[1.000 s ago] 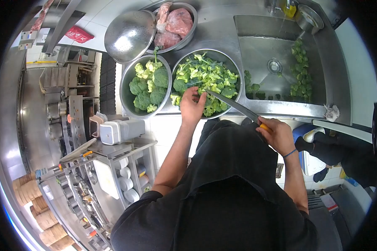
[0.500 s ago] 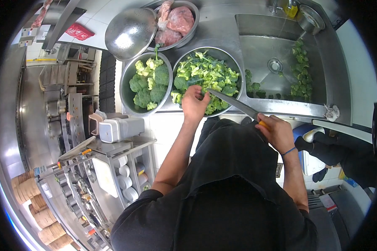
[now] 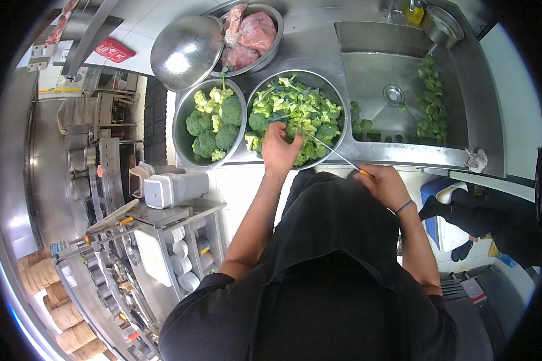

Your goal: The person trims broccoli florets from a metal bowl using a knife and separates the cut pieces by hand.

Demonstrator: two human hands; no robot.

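My right hand point(image 3: 386, 186) is closed round the orange-yellow handle of a knife point(image 3: 334, 151), whose blade points up and left over a large metal bowl point(image 3: 347, 103). The bowl holds many cut broccoli pieces point(image 3: 301, 108). At its near rim, my left hand point(image 3: 280, 147) has its fingers curled on a broccoli piece, mostly hidden by the hand, and the knife tip is close to the thumb. Left of this bowl stands a second metal bowl point(image 3: 176, 133) with larger broccoli heads point(image 3: 207, 141) in it.
A metal basin point(image 3: 276, 45) of bagged raw meat point(image 3: 256, 31) stands behind, with a domed metal bowl point(image 3: 185, 51) leaning on it. At right, the sink point(image 3: 373, 66) contains broccoli florets point(image 3: 430, 99). A shelf cart point(image 3: 168, 210) stands at left; another person's leg point(image 3: 482, 210) shows at right.
The knife has turned so its blade shows edge-on, and my right hand has shifted slightly left. My left hand stays nearly in place.
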